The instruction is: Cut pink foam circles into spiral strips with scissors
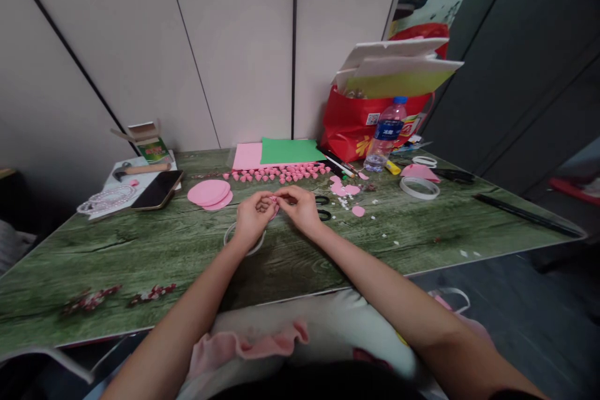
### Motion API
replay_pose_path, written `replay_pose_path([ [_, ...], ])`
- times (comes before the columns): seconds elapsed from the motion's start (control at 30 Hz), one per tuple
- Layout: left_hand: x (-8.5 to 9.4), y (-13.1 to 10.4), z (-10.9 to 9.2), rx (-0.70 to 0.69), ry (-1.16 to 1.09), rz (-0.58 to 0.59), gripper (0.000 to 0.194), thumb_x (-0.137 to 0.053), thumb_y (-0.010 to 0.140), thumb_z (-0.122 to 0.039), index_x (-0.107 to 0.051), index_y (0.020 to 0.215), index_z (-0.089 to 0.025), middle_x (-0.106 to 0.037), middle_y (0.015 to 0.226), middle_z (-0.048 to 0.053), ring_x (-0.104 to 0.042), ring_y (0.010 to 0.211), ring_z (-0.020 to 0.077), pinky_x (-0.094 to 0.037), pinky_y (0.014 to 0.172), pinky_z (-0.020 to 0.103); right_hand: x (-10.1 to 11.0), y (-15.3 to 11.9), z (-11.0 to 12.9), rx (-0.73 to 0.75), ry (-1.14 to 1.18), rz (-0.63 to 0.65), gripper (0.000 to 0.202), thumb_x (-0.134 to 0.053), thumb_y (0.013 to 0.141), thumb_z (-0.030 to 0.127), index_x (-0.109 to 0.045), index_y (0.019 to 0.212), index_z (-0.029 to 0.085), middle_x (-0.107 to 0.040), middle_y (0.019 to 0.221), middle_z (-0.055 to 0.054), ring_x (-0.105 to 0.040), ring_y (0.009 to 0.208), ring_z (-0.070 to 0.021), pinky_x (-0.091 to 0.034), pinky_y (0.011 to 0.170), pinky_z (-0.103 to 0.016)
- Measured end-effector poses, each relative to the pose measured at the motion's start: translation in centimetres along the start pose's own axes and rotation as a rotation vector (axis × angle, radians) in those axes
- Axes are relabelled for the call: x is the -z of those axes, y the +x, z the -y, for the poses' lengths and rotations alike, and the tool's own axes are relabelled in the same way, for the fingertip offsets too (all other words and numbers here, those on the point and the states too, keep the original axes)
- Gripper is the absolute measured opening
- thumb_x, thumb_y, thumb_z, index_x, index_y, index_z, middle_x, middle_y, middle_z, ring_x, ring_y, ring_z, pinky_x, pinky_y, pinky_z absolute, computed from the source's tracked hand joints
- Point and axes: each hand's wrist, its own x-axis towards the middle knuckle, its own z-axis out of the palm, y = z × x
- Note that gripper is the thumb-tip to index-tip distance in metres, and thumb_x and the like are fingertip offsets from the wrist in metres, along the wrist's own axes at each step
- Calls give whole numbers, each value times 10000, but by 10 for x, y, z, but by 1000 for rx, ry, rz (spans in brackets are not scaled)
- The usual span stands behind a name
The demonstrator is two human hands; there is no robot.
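My left hand (254, 215) and my right hand (300, 207) meet above the middle of the green wood-patterned table (187, 262). Between their fingertips is a small pink paper piece (274, 200), partly covered by the fingers; both hands pinch it. Under my left hand lies a white tape ring (228, 235). Black scissor handles (324, 215) show just right of my right hand. Behind the hands, many small pink rolled paper pieces (281, 172) stand in rows. A stack of pink paper circles (209, 194) lies to the left, and pink and white scraps (344, 190) to the right.
Green paper (290, 151) and pink paper (247, 155) lie at the back. Rightward are a water bottle (387, 134), a red bag (349, 125), and a tape roll (419, 187). At left are a phone (158, 190), a hammer (145, 169), and a bead string (105, 200).
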Motion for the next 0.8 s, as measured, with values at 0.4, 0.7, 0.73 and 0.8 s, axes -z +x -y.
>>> replay_pose_path([
  [0.4,8,5,6,48,8,68,265,-654,598,-228,-636,838,-118,-663,755,61,-612,676,157,-483,686,289,-2,2,-7,-194,167,56,71,-599,662,190,-626,721,160,-637,776,-37,-608,615,-130,-506,575,-248],
  [0.7,10,3,-3,342,-362,112,387,-731,549,-297,-626,851,-80,-673,668,72,-616,584,142,-499,627,285,7,4,-2,-16,42,152,129,-527,733,144,-621,818,168,-603,799,-37,-578,657,-111,-483,590,-225],
  [0.73,10,3,-3,353,-364,114,388,-736,545,-292,-626,850,-79,-673,661,72,-615,579,138,-497,618,276,8,4,-2,17,15,155,133,-526,734,135,-624,818,171,-598,789,-36,-571,663,-112,-479,595,-226],
  [0.8,10,3,-3,365,-359,119,378,-739,545,-285,-629,844,-81,-673,662,71,-616,580,133,-494,605,259,8,4,-3,76,-44,150,149,-517,741,123,-632,819,178,-599,781,-38,-558,673,-116,-468,602,-229],
])
